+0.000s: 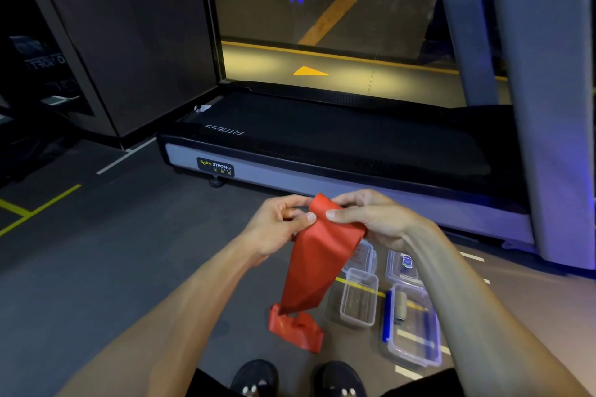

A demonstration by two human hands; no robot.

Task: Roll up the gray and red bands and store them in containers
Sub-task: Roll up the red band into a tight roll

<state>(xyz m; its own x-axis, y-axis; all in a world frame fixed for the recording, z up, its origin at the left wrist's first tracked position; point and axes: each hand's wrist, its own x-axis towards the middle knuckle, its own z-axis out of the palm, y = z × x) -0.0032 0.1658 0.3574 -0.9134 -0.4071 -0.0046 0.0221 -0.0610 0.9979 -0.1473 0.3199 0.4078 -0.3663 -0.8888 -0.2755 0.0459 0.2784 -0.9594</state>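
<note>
The left hand [280, 224] and right hand [371, 219] are both pinching the top end of the red band [317, 264], which is hanging to the floor [129, 251]. The gray band [401, 307] is lying rolled inside a clear container [416, 351], beside an open container [359, 298].

I read this as a gym — a treadmill [322, 142] marked "Body Strong Fitness" ahead, dark rubber floor [96, 251] with painted yellow and white lines, dim lighting.
</note>
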